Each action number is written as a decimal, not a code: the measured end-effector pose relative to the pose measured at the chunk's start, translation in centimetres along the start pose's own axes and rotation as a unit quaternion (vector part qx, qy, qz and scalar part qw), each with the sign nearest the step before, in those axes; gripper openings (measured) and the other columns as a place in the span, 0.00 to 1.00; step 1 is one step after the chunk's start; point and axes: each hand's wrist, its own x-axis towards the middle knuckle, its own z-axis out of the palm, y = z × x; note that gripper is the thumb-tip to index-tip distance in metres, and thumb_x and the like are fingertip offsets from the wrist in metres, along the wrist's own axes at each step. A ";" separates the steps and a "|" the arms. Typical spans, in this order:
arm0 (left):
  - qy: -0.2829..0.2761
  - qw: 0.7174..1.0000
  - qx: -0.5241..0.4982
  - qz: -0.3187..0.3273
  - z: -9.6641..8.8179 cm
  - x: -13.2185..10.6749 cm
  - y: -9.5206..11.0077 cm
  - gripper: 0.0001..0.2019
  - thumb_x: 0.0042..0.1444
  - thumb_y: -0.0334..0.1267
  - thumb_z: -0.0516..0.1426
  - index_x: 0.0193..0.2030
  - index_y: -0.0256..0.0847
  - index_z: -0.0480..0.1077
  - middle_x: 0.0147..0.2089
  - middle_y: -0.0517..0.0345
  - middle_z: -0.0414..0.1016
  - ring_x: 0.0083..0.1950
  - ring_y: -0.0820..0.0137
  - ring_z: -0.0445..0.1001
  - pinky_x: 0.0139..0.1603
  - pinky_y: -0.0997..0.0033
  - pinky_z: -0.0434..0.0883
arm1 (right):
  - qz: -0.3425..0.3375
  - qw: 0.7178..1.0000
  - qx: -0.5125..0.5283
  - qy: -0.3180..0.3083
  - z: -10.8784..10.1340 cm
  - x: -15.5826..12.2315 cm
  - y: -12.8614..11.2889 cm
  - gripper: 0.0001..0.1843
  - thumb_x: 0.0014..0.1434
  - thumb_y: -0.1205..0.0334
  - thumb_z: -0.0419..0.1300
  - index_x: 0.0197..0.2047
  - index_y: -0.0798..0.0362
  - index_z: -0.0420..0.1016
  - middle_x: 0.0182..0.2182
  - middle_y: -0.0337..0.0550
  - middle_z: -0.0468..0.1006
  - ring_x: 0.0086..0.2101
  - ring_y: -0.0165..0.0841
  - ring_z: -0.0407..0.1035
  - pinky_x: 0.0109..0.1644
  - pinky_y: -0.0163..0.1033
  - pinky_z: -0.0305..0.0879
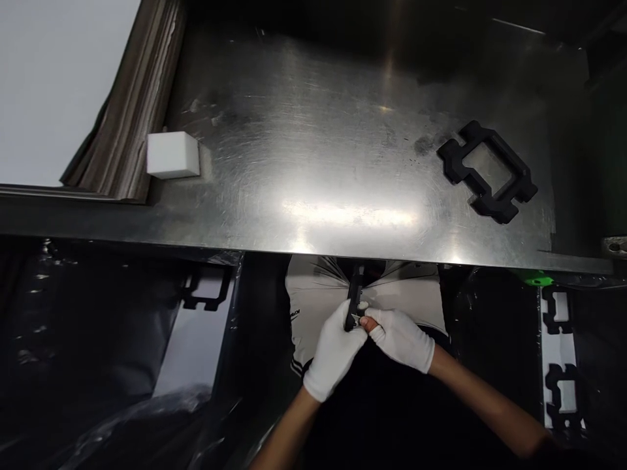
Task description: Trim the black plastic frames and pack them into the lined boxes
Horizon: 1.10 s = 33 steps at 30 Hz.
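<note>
In the head view, my left hand (336, 352), in a white glove, is closed around a narrow black piece (355, 290) seen edge-on in front of my lap. It looks like the side of a black frame, but its full shape does not show. My right hand (401, 339) is also gloved, with the thumb tip bare. Its fingers are pinched together at the lower end of the black piece. A small, pale, pointed thing (356, 319) shows by the thumb; what it is I cannot tell.
On the metal table (294, 150) lie a black notched frame (499, 207), a white block (169, 155) and a thick stack of sheets (59, 85). Black plastic-lined bins flank my legs; the left (108, 333) holds one black frame (208, 303), the right (509, 365) shows two frames (553, 388).
</note>
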 end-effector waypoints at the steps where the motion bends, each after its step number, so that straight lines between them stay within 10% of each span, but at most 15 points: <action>1: 0.001 1.000 0.002 0.000 0.1 0.0 0.1 0.18 0.50 0.34 0.59 0.49 0.41 0.77 0.44 0.57 0.82 0.48 0.62 0.79 0.54 0.62 0.74 | 0.002 1.000 -0.005 0.000 0.0 0.0 0.0 0.19 0.78 0.52 0.49 0.41 0.50 0.76 0.33 0.41 0.80 0.32 0.34 0.72 0.38 0.38 0.62; 33: 0.002 0.999 0.033 -0.002 0.6 -0.2 0.6 0.09 0.52 0.33 0.58 0.40 0.41 0.74 0.36 0.61 0.76 0.39 0.66 0.74 0.44 0.67 0.72 | 0.030 0.999 0.037 0.017 0.0 -0.2 -1.0 0.20 0.78 0.53 0.48 0.40 0.49 0.77 0.33 0.41 0.82 0.32 0.35 0.74 0.40 0.39 0.67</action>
